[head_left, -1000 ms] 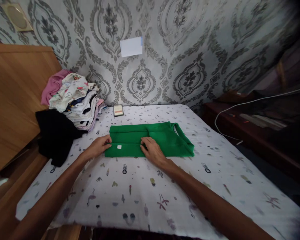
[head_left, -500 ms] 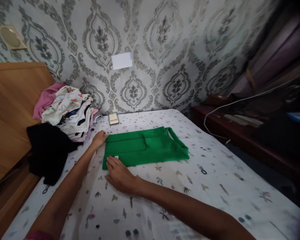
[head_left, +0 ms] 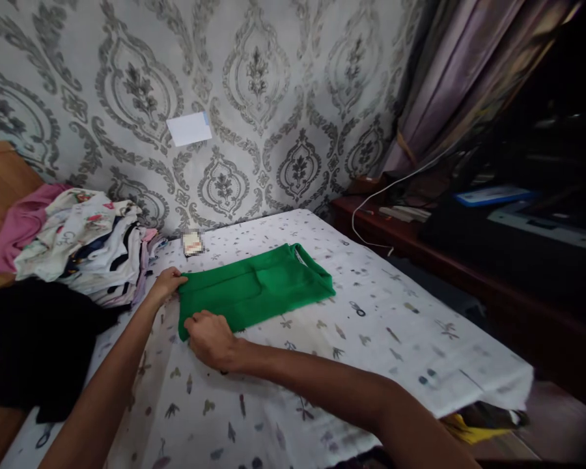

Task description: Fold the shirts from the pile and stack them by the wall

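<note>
A green shirt [head_left: 258,283], folded into a long rectangle, lies flat on the patterned white sheet [head_left: 273,404]. Its collar end points right, away from both hands. My left hand [head_left: 168,284] pinches the far corner of the shirt's left end. At the near corner of that same end, my right hand [head_left: 209,337] has its fingers curled closed on the fabric. The fingertips of the right hand are partly hidden by the hand itself.
Left of the shirt stands a pile of folded clothes [head_left: 97,241], with a black garment [head_left: 34,345] in front. A small pale box [head_left: 193,244] sits near the wall. On the right, a white cable [head_left: 356,218] hangs over a dark red table [head_left: 342,205].
The view has swung to the right. My right hand, flat on the shirt before, has curled its fingers at the near corner. My left hand stays at the far corner.
</note>
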### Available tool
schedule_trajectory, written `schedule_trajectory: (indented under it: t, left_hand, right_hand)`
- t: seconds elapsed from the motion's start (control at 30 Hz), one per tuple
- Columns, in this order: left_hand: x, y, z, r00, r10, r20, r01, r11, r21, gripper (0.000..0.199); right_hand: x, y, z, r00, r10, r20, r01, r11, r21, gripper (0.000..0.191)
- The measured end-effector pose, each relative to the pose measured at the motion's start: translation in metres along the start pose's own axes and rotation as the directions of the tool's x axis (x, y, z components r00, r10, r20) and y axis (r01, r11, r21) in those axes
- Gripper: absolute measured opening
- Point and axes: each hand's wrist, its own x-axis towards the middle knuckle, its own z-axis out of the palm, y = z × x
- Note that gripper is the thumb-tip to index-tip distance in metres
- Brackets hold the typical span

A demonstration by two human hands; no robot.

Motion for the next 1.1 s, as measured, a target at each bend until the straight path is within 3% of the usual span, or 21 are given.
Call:
schedule_trajectory:
  t: [0.1,0.2,0.27,0.33,0.43,0.5,0.57,0.67,0.87,1.1]
  left_hand:
    - [-0.008,0.015,-0.009,1.000,0.017,0.021,-0.015,0.997,-0.082,0.030]
    - [-0.011,0.034,-0.016,0.995,0.023,0.098,0.004,0.963,-0.268,0.039]
    - [-0.010,0.049,-0.017,0.985,0.022,0.168,0.051,0.908,-0.416,0.037]
    - [-0.007,0.067,-0.014,0.978,0.039,0.207,0.071,0.863,-0.500,0.035]
    - [-0.002,0.097,-0.002,0.969,0.110,0.222,0.033,0.830,-0.556,0.032]
    - [0.001,0.119,0.009,0.944,0.205,0.260,-0.005,0.793,-0.609,0.032]
    - [0.005,0.141,0.025,0.889,0.325,0.323,-0.048,0.767,-0.640,0.036]
    - [0.012,0.171,0.057,0.815,0.430,0.388,-0.163,0.813,-0.559,0.043]
    - [0.032,0.210,0.125,0.802,0.476,0.362,-0.356,0.866,-0.351,0.025]
    - [0.042,0.219,0.171,0.786,0.503,0.360,-0.445,0.864,-0.237,0.032]
  right_hand:
    - [-0.003,0.012,-0.015,0.982,0.183,-0.040,-0.167,0.953,0.252,0.023]
    - [-0.011,0.028,-0.026,0.941,0.316,-0.118,-0.212,0.826,0.522,0.022]
    - [-0.018,0.041,-0.031,0.912,0.386,-0.136,-0.186,0.687,0.702,0.018]
    - [-0.028,0.055,-0.037,0.888,0.451,-0.088,-0.164,0.490,0.856,0.017]
    - [-0.049,0.081,-0.049,0.862,0.506,-0.032,-0.107,0.243,0.964,0.016]
    - [-0.065,0.100,-0.056,0.838,0.543,-0.056,-0.046,0.172,0.984,0.016]
    - [-0.083,0.118,-0.063,0.799,0.596,-0.080,0.003,0.130,0.992,0.016]
    - [-0.107,0.141,-0.070,0.727,0.683,-0.062,0.035,0.054,0.998,0.015]
    - [-0.139,0.166,-0.078,0.659,0.752,0.001,0.091,-0.081,0.993,0.018]
    - [-0.153,0.183,-0.080,0.594,0.798,0.098,0.047,-0.157,0.987,0.029]
